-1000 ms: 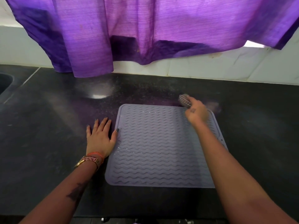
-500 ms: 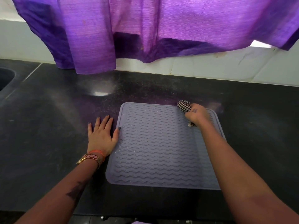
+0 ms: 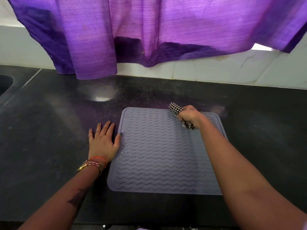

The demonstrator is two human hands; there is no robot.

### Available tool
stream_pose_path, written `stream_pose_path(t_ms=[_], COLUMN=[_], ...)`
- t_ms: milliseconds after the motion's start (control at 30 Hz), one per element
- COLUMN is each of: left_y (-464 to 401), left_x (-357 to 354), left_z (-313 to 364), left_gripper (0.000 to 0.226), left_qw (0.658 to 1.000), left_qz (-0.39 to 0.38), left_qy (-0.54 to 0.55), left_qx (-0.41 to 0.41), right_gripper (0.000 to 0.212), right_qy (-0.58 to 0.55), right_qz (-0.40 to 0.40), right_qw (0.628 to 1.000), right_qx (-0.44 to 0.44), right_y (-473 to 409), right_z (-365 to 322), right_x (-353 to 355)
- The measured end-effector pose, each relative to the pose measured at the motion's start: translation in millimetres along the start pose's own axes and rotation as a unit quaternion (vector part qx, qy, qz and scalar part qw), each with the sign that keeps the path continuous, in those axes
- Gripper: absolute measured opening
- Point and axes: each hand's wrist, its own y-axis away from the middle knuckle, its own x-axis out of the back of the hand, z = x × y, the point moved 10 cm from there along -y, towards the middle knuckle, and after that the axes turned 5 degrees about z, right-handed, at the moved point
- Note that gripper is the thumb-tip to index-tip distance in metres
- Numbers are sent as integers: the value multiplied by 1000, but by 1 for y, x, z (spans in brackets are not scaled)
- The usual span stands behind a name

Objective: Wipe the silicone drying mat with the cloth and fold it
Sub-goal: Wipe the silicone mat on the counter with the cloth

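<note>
The silicone drying mat (image 3: 159,151) lies flat on the dark, speckled stone bench (image 3: 49,130) in front of me, a pale lavender square with rounded corners, a raised rim and rows of wavy ridges across its whole face. Small glints of wet show among the ridges.

My right hand (image 3: 189,114) is at the mat's far right corner, its grip curled tight around the cloth (image 3: 176,109), a bunched wad of black-and-white houndstooth weave. One end of the cloth pokes out beyond my knuckles toward the mat's far edge; another tuft shows below my palm, against the ridges.

My left hand (image 3: 103,140) lies flat on the bench just beside the mat's left edge, grip spread, fingers straight and a little apart, with the thumb tip touching the mat's rim. On that wrist sit a metal link watch (image 3: 92,165) and an orange thread band (image 3: 99,158).

Behind the bench runs a white tiled wall (image 3: 216,73), and over it hangs a purple curtain (image 3: 149,30) of thin, slubby woven fabric, its hem falling in soft folds. At the far left the rounded edge of a dark sink (image 3: 5,83) cuts into the bench.
</note>
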Motion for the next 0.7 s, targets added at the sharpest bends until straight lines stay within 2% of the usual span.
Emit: stream_pose_path(t_ms=[100,167,233,367,433,467,533,600,700], left_y=[0,0,1,1,0,0,0,0,0], left_x=[1,2,2,3,3,3,2,2,3], left_z=[0,-1,-2,-1,0,0,0,0,1], left_gripper=[73,73,73,73,72,72,73,72,72], left_qw=[1000,1000,1000,1000,1000,1000,1000,1000,1000], left_qz=[-1,-3,-5,-4,-2,-2,-1,0,2], left_qy=[0,0,3,12,16,15,11,7,8], left_qx=[2,2,4,5,6,6,5,5,6], right_gripper=[25,28,33,31,27,22,28,36,43], right_qy=[-27,-91,-175,-352,-364,-320,-126,74,195], right_qz=[-19,-51,-44,70,158,205,262,253,251], right_qw=[999,994,982,933,917,923,953,961,946], right_qx=[18,42,60,4,-36,-51,-80,-87,-61], right_y=[8,18,23,15,10,10,16,20,24], right_z=[-10,-18,-18,28,67,85,109,114,98], right_x=[-10,-19,-21,13,49,69,96,96,75])
